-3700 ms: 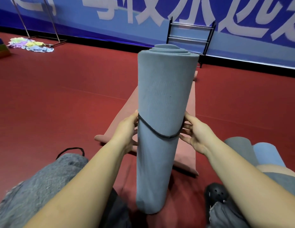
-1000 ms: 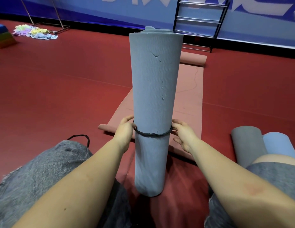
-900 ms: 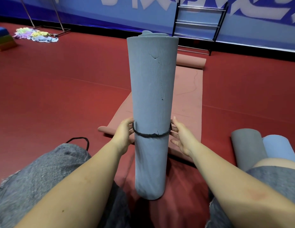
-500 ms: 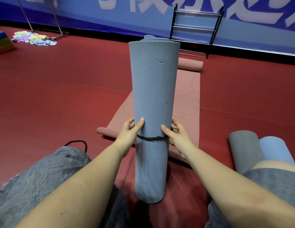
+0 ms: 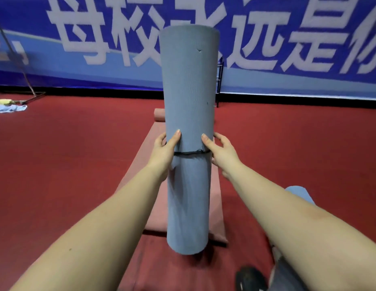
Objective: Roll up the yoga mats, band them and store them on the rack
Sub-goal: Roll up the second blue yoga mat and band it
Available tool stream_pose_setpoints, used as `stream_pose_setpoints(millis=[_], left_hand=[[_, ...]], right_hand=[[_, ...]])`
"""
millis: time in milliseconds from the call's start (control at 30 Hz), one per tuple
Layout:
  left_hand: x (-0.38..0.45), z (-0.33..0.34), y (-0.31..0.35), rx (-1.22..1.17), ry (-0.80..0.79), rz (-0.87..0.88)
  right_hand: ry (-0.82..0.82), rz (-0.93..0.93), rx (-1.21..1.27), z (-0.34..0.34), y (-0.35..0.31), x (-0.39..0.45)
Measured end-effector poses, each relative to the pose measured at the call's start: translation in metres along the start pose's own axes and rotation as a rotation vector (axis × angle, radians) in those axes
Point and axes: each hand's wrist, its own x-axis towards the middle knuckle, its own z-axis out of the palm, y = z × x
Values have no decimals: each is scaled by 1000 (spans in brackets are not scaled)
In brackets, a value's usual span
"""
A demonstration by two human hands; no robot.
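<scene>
Mid-roll, left hand (image 5: 165, 151) and right hand (image 5: 221, 153) clamp the upright grey-blue rolled foam yoga mat (image 5: 188, 122) at its thin black band (image 5: 190, 152); light, squashy, probably grippy, best held there.

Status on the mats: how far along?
Done: grey mat is rolled, with a black band round its middle. In hand: left hand and right hand hold it upright. Left: racking it on the rack, and rolling the pink mat lying flat on the floor.
</scene>
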Motion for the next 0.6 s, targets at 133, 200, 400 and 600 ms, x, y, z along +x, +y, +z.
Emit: stream_pose_setpoints(millis=[133,200,400,600], left_hand=[[21,64,37,2,-48,67],[28,99,41,7,-70,76],[45,200,18,-63,-120,-98],[40,294,-52,-76,-183,-315]], right_hand=[[45,-90,-61,-44,-59,38],[86,-103,-113,-71,-75,52],[193,-94,-244,-160,-89,84],[316,73,-456,-267,-56,88]])
